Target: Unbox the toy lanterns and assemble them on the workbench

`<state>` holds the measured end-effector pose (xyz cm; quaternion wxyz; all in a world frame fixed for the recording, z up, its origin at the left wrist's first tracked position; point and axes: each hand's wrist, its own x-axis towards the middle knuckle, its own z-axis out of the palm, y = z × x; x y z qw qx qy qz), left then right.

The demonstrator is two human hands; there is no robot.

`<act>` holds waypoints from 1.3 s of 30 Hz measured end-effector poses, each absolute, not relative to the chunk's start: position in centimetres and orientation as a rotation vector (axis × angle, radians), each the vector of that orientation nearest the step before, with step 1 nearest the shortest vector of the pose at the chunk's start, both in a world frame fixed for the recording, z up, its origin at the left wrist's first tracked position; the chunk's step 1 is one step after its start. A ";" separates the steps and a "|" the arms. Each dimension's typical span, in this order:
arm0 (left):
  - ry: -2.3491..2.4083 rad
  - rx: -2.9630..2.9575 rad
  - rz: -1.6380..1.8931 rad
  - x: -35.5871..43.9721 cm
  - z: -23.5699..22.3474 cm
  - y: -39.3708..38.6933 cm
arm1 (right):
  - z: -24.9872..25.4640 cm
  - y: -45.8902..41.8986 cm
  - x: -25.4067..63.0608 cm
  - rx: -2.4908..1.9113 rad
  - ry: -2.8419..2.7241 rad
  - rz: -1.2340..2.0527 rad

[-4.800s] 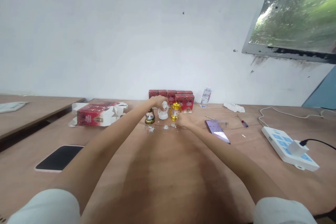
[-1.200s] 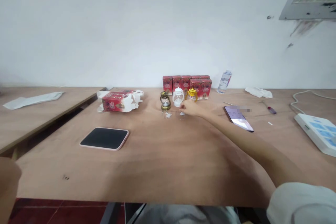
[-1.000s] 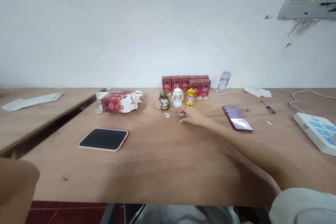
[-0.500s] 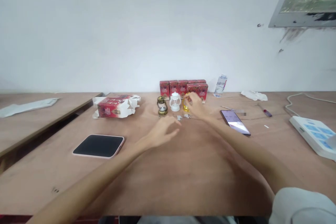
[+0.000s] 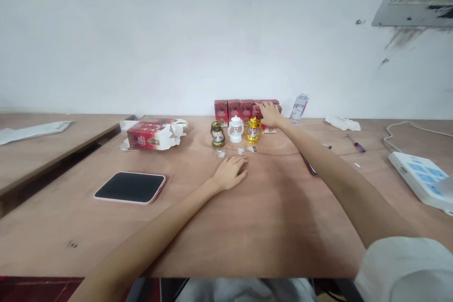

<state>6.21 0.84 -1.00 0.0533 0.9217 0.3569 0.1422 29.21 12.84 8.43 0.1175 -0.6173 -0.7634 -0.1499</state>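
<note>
My left hand [image 5: 230, 173] rests on the wooden table, palm down with its fingers apart, holding nothing. Just beyond its fingertips lie several small pale cut-out pieces [image 5: 240, 151]. Behind those, three small lanterns stand upright in a row: a bronze one [image 5: 217, 135], a white one [image 5: 235, 130] and a gold one [image 5: 253, 131]. My right hand [image 5: 269, 114] reaches past the gold lantern, its fingers spread over the two front red boxes [image 5: 257, 112] and partly hiding them. Whether it grips either box is hard to see. More red boxes [image 5: 221, 112] stand behind, against the wall.
An opened red-and-white carton [image 5: 148, 135] lies at left, a pink-edged phone [image 5: 130, 187] nearer me. Rightward are a bottle [image 5: 299, 107], tissue [image 5: 342, 123], screwdriver [image 5: 358, 146] and power strip [image 5: 423, 177]. My right forearm mostly covers another phone [image 5: 312, 168]. A gap splits the tables at left.
The left hand has come in from the left and settled on the table. The right hand has left the gold lantern and moved back to the red boxes. The three lanterns stand released.
</note>
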 end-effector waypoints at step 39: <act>0.795 1.086 1.122 3.8 0.0 -0.7 | -1.5 -5.4 21.8 -1.012 -1.412 0.534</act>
